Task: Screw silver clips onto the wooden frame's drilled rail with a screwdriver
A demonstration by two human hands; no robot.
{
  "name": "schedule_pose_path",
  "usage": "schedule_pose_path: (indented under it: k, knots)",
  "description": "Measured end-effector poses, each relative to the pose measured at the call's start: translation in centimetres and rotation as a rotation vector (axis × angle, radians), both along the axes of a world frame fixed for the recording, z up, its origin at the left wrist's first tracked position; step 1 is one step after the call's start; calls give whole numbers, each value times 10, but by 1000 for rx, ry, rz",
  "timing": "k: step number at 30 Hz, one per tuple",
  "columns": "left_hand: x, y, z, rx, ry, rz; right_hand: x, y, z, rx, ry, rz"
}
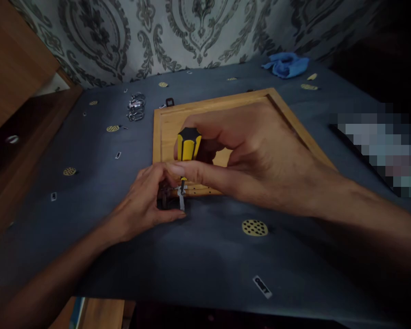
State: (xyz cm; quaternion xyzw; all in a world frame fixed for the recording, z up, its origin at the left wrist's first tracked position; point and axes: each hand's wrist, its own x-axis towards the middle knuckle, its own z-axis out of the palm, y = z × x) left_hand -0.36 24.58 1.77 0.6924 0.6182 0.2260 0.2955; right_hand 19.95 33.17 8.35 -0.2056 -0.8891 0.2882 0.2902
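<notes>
My right hand (256,155) grips a yellow-and-black screwdriver (188,146) between thumb and fingers, with its shaft pointing down. The tip meets a small metal latch (181,196) at the near edge of a wooden panel (222,157). My left hand (142,196) is curled around that near left corner, its thumb below the latch and its fingers behind it. Whether a screw sits under the tip is too small to tell. Much of the panel lies hidden beneath my right hand.
Several metal latches (136,107) lie in a cluster beyond the panel's left side. A dark buckle-shaped piece (170,102) shows at the far edge. A blue cloth (286,65) rests at the back right. The grey patterned cloth (208,256) covers the surface; a blurred-out dark-edged object (366,160) is at right.
</notes>
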Motion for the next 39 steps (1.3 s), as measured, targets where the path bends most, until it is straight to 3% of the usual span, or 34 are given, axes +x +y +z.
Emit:
schedule_pose_path:
  k: [11,19,27,29,34,39]
  knots:
    - [-2,2,0,26,23,-40,-3,3,-7,30,65,82]
    - [-5,1,-7,62,97,-45,-4,-1,-9,-280,84,154]
    - [-8,2,-9,89,56,-32,1,6,5,-333,13,348]
    - [-7,2,-8,88,63,-32,0,5,2,-376,43,337]
    - [-5,1,-7,93,81,-46,-8,-1,-10,-327,136,112]
    - [-7,1,-10,99,69,-51,-5,3,-8,-329,138,254]
